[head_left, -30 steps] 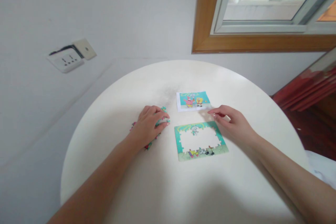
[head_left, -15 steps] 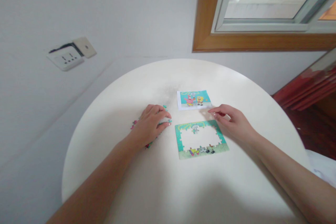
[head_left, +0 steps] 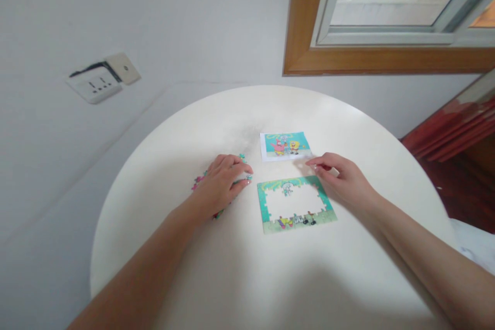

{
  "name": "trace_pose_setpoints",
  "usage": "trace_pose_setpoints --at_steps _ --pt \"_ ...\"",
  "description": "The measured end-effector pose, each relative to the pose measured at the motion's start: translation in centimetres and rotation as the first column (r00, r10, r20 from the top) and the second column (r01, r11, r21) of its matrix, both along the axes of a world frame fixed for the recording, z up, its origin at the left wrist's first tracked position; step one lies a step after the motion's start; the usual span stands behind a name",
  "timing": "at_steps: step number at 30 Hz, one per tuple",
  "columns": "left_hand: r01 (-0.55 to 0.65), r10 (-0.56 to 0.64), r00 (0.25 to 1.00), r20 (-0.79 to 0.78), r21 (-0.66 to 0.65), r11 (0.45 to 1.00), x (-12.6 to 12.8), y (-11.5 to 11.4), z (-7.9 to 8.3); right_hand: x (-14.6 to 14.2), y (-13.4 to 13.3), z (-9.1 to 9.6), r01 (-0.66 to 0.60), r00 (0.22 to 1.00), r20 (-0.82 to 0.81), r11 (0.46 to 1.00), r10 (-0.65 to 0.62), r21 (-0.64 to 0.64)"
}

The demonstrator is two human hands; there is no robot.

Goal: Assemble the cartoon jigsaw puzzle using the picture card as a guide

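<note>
A round white table carries a puzzle frame with its border filled and a blank white centre. Behind it lies a small cartoon reference picture. My left hand lies flat, fingers spread, on a heap of loose puzzle pieces left of the frame. At the frame's upper right corner rests my right hand, its fingers curled and pinched together; what they hold, if anything, is too small to make out.
A wall socket is on the white wall at the left. A wood-framed window sits at the upper right. Red furniture stands beyond the table's right edge.
Both hands stay where they were; the view only drifts slightly.
</note>
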State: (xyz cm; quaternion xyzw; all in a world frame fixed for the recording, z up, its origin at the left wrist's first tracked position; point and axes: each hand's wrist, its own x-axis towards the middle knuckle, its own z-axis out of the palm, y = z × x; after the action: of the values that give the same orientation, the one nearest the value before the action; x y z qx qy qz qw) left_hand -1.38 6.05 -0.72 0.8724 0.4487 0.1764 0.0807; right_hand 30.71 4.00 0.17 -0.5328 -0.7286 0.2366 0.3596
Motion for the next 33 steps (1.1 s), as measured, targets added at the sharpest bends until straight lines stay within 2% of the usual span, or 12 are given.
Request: trace_pose_setpoints --at_steps 13,26,33 --pt "0.039 -0.040 0.998 0.040 0.004 0.999 0.21 -0.07 0.25 0.10 0.07 -0.02 -0.003 1.000 0.030 1.000 0.003 0.004" --pt "0.016 -0.016 1.000 -0.015 -0.011 1.000 0.17 -0.20 0.42 0.14 0.10 -0.22 -0.005 1.000 0.012 1.000 0.005 0.008" --pt "0.001 0.000 1.000 0.022 -0.005 1.000 0.03 0.01 0.23 0.08 0.00 -0.15 0.004 1.000 0.007 1.000 -0.004 0.003"
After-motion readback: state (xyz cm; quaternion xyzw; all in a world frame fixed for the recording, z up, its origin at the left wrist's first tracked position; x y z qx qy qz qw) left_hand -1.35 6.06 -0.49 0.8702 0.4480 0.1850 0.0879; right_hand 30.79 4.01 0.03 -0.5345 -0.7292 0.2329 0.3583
